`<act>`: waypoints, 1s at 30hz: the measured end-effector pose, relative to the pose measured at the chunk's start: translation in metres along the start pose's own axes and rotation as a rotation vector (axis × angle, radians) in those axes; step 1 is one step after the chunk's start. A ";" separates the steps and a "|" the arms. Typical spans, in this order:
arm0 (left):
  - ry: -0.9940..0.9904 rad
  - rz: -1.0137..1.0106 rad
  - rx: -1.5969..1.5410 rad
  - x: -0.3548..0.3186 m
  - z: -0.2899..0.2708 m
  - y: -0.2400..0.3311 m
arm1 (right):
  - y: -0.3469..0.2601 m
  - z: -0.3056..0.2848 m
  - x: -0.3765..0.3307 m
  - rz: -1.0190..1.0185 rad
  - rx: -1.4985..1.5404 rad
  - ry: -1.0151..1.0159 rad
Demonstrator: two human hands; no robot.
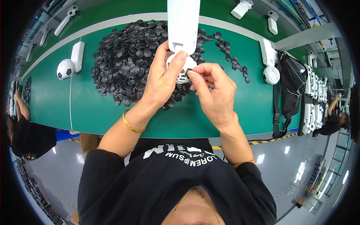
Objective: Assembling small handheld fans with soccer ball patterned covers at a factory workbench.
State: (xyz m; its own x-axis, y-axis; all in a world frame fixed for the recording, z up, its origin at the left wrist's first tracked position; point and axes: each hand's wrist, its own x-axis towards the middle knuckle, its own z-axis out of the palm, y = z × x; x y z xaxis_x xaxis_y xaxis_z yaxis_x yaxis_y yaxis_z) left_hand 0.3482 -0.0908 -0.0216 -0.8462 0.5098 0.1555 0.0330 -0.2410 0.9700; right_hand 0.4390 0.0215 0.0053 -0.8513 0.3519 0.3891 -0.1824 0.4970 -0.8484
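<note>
A white handheld device with a long flat body and a round football-patterned head is held up over the table. My left hand grips it where the body meets the head, thumb lying across the front. At the right side of the head, my right hand has its thumb and forefinger pinched on a small black pentagonal piece, mostly covered by the fingertips. Slotted openings show in the white head below the thumb. Behind my left hand lies a big heap of black pentagonal pieces.
A finished-looking white device with black patches lies at left, another at right. A black mesh bag hangs over the right edge beside a rack of white devices. Loose black pieces trail rightward. Other people work at both sides.
</note>
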 end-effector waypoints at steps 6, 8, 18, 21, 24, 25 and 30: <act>0.010 0.036 0.058 -0.002 0.002 0.005 | -0.010 -0.002 0.000 0.176 0.113 -0.008; 0.019 0.043 0.062 -0.001 0.002 0.005 | -0.009 -0.003 0.001 0.185 0.132 -0.025; -0.001 0.000 0.002 0.000 0.000 0.002 | -0.002 -0.016 0.012 0.297 0.381 -0.137; -0.020 0.027 0.022 0.000 0.001 0.002 | 0.005 -0.018 0.015 0.107 0.191 -0.161; -0.028 0.033 0.046 -0.002 0.002 0.004 | 0.007 -0.021 0.020 -0.028 0.074 -0.191; -0.027 0.031 0.046 -0.002 0.001 0.004 | 0.007 -0.022 0.022 -0.069 0.051 -0.207; -0.057 0.002 -0.001 -0.001 0.002 0.003 | 0.010 -0.027 0.030 -0.150 0.045 -0.272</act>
State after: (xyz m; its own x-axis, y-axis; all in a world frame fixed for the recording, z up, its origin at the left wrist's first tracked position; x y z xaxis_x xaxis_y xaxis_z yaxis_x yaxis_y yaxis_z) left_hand 0.3502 -0.0902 -0.0182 -0.8145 0.5554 0.1678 0.0343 -0.2425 0.9695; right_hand 0.4252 0.0584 0.0180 -0.9126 0.0491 0.4058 -0.3322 0.4892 -0.8064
